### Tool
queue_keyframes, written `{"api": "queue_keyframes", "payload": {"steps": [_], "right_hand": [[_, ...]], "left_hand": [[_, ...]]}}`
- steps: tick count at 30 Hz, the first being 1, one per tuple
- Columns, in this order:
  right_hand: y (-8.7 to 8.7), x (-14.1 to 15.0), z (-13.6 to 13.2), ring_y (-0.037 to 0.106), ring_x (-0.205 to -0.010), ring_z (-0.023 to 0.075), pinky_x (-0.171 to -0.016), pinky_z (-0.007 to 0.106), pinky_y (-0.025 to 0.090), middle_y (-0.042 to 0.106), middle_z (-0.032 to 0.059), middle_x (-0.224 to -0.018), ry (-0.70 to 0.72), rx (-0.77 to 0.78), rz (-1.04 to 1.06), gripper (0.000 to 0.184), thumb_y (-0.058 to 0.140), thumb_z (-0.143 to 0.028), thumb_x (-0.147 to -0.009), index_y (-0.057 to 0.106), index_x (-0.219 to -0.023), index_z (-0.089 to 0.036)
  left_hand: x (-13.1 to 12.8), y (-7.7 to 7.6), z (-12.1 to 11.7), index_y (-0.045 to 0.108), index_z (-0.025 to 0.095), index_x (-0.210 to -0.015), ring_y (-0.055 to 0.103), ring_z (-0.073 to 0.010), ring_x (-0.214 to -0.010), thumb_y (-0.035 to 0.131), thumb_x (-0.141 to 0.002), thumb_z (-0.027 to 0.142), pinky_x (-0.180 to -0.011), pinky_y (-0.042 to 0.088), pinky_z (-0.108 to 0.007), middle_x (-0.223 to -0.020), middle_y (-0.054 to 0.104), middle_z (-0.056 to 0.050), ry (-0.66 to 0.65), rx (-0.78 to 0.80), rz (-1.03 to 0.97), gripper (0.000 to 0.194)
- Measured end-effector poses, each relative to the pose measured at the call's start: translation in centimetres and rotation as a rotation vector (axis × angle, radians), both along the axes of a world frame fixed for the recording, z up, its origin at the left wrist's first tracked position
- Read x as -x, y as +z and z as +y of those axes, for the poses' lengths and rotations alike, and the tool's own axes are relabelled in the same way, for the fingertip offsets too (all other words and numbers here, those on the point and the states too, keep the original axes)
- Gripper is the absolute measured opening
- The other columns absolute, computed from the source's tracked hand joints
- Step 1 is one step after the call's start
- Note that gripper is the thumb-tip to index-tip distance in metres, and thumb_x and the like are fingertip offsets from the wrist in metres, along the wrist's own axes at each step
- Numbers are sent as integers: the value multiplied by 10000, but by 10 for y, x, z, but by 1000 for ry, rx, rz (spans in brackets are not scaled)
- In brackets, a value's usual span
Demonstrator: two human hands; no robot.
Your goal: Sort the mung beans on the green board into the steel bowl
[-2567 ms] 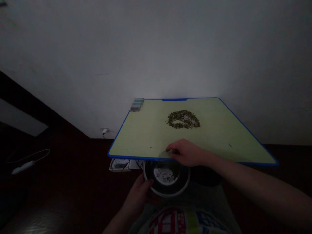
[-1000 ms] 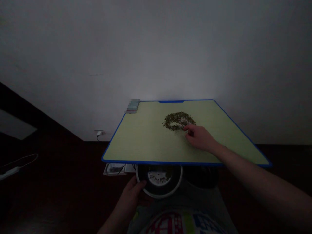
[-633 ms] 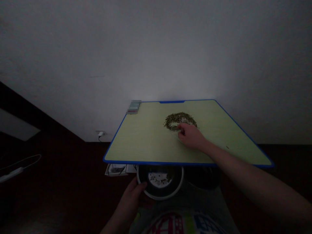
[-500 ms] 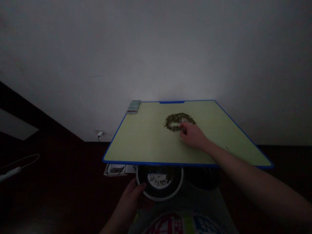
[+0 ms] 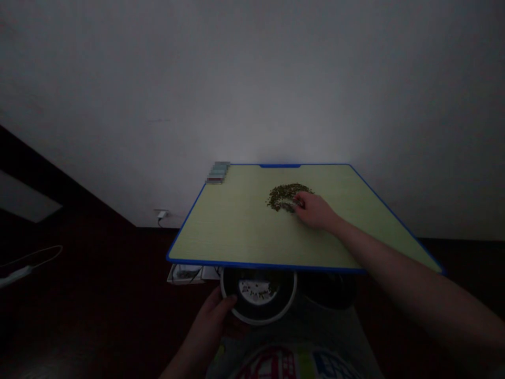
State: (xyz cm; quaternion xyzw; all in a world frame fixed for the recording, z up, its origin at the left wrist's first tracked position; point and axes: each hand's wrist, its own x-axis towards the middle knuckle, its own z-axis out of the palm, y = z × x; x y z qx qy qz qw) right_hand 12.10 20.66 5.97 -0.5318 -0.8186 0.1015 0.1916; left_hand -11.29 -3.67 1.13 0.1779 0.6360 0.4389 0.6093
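Note:
My left hand [image 5: 209, 316] grips the left side of a round bowl [image 5: 258, 322] with a white rim and dark inner wall, thumb over the rim. The bowl is just below the front edge of the table; a few small dark grains lie on its pale bottom. My right hand [image 5: 315, 210] is at the right front side of a spread of small greenish-brown grains, like beans or seeds [image 5: 286, 192], on the tabletop. Its fingers are pinched together; what is between them is too dim and small to make out. A greyish blur shows beside the fingertips.
The pale yellow table [image 5: 229, 226] has a blue edge and stands against a grey wall [image 5: 252, 79]. A pixelated stack of items [image 5: 218, 172] lies at its back left corner. Below it is a white box [image 5: 185, 275]. A plug [image 5: 161, 215] and a power strip [image 5: 16, 276] are at the left.
My right hand has shifted slightly right and away from me, among the grains. The bare patch within the grains has changed shape. My left hand and the bowl stay in place.

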Motion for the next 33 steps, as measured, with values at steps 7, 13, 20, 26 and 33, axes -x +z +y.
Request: {"api": "queue_keyframes", "payload": {"steps": [7,13,20,26,33], "right_hand": [[-1,-1,7,536,-650,157,-593,254,342,643,48,-738,-6,5,17,201,542,-213,-755,619,-935,-166],[7,2,1,535,-623,146,-592,251,356,632,24,-699,-9,-31,98,235,534,-206,-753,611,-972,-171],[8,30,-16,542,-642,147,-613,254,358,642,25,-720,95,-35,50,250,501,-185,-771,610,-997,-178],[4,21,-16,544,-661,159,-629,262,364,648,45,-743,65,-24,1,254,506,-176,-757,612,-988,-166],[10,-2,-11,526,-620,151,-592,257,343,626,41,-694,33,-1,-26,236,504,-180,-745,614,-953,-162]], "left_hand": [[-1,2,0,526,148,-1045,626,-208,-464,592,-730,310,-434,476,-299,-576,673,-19,-4,-2,38,361],[-1,4,0,528,133,-1080,629,-214,-466,595,-733,318,-431,465,-289,-554,669,-27,-18,-6,39,399],[0,1,2,521,135,-1109,637,-217,-471,617,-717,320,-431,469,-300,-634,697,-45,-18,-4,22,444],[1,1,2,515,142,-1085,639,-209,-462,597,-734,315,-422,470,-288,-645,707,-53,-37,-4,28,400],[1,-2,3,511,143,-1105,632,-206,-457,613,-723,322,-413,473,-292,-633,696,-37,-28,-3,21,434]]}}
